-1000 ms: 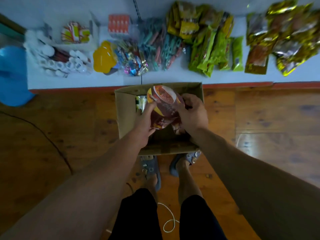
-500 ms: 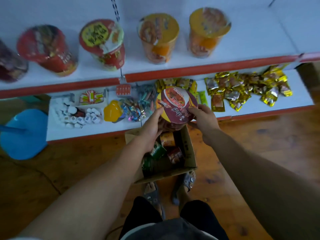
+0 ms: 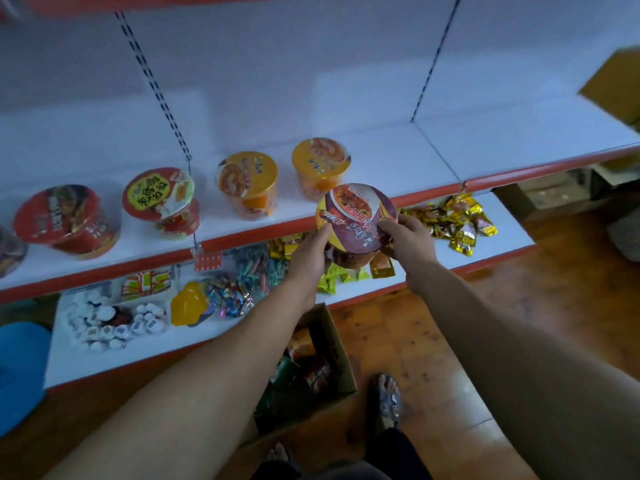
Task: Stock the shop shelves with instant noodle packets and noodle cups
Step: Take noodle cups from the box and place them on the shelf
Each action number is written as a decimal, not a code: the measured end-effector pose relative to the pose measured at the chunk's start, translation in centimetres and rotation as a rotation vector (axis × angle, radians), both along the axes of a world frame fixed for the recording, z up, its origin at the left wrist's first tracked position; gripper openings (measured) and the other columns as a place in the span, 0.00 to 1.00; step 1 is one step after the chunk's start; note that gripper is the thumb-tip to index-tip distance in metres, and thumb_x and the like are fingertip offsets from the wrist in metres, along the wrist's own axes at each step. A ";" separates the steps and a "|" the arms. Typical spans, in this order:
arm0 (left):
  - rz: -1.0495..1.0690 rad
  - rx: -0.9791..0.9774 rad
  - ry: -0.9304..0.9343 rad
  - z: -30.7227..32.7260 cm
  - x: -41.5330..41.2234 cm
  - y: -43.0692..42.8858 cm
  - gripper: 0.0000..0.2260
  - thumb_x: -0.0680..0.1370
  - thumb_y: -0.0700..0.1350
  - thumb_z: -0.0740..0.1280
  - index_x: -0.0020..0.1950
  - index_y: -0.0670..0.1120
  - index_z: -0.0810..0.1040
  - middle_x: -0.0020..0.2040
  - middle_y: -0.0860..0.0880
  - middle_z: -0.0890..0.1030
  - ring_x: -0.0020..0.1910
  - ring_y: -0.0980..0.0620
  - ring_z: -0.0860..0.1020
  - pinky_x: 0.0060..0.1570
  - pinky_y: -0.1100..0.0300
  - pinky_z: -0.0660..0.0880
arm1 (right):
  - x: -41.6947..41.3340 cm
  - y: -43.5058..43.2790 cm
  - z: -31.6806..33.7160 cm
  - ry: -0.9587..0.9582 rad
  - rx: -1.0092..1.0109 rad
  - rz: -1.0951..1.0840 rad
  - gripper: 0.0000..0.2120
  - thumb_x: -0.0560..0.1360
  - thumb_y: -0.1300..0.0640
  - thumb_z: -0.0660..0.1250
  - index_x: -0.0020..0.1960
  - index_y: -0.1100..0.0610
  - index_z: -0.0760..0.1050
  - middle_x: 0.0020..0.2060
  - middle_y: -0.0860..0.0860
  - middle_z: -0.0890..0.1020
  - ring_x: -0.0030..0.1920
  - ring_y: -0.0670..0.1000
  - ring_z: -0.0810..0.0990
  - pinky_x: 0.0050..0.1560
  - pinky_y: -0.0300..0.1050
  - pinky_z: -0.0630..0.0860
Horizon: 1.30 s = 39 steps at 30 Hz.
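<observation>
A noodle cup with a brown and orange lid is held upright between both hands, in front of the red edge of the middle shelf. My left hand grips its left side and my right hand grips its right side. On that shelf stand two orange cups, a red and yellow cup and a red cup. The cardboard box on the floor below my arms holds more packets.
The lower shelf carries gold snack packets, green packets, clips, a yellow jelly pack and small white tubs. A blue stool stands at the left. The floor is wood, and my sandalled feet are beside the box.
Both hands have lifted the cup out of the box and up to the level of the middle shelf. My view has tilted up, bringing more of the shelf into sight.
</observation>
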<state>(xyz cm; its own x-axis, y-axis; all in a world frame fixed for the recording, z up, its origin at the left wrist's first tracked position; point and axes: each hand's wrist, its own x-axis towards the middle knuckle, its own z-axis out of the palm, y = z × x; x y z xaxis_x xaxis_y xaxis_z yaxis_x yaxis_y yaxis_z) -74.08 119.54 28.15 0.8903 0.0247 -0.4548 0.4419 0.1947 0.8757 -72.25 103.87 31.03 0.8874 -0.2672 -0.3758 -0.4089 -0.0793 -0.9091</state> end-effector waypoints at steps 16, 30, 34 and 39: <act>0.146 0.099 0.022 -1.0 17.1 -14.4 0.23 0.75 0.52 0.70 0.68 0.48 0.72 0.59 0.48 0.82 0.57 0.48 0.81 0.60 0.46 0.77 | 17.5 -14.0 -2.9 -0.006 0.032 0.108 0.19 0.74 0.50 0.68 0.63 0.54 0.73 0.52 0.50 0.82 0.52 0.52 0.82 0.58 0.56 0.79; 0.242 0.201 0.053 -5.4 24.1 -14.1 0.05 0.81 0.53 0.65 0.55 0.56 0.76 0.59 0.52 0.81 0.62 0.50 0.77 0.67 0.48 0.72 | 25.8 -13.4 -7.0 0.030 -0.080 0.266 0.21 0.73 0.51 0.68 0.65 0.52 0.74 0.54 0.48 0.82 0.54 0.52 0.81 0.59 0.57 0.78; 0.232 0.194 0.032 -5.3 23.9 -14.1 0.11 0.80 0.55 0.65 0.60 0.55 0.76 0.60 0.52 0.80 0.63 0.51 0.76 0.68 0.48 0.71 | 25.6 -13.6 -7.1 0.026 -0.061 0.257 0.21 0.74 0.50 0.68 0.66 0.52 0.73 0.55 0.48 0.82 0.55 0.51 0.80 0.60 0.56 0.78; 0.175 0.234 0.040 -3.9 22.5 -13.8 0.09 0.80 0.57 0.63 0.54 0.54 0.77 0.54 0.55 0.77 0.60 0.50 0.74 0.67 0.44 0.71 | 24.7 -13.7 -6.3 0.054 -0.064 0.201 0.25 0.75 0.44 0.68 0.67 0.54 0.73 0.57 0.50 0.80 0.50 0.49 0.80 0.60 0.57 0.78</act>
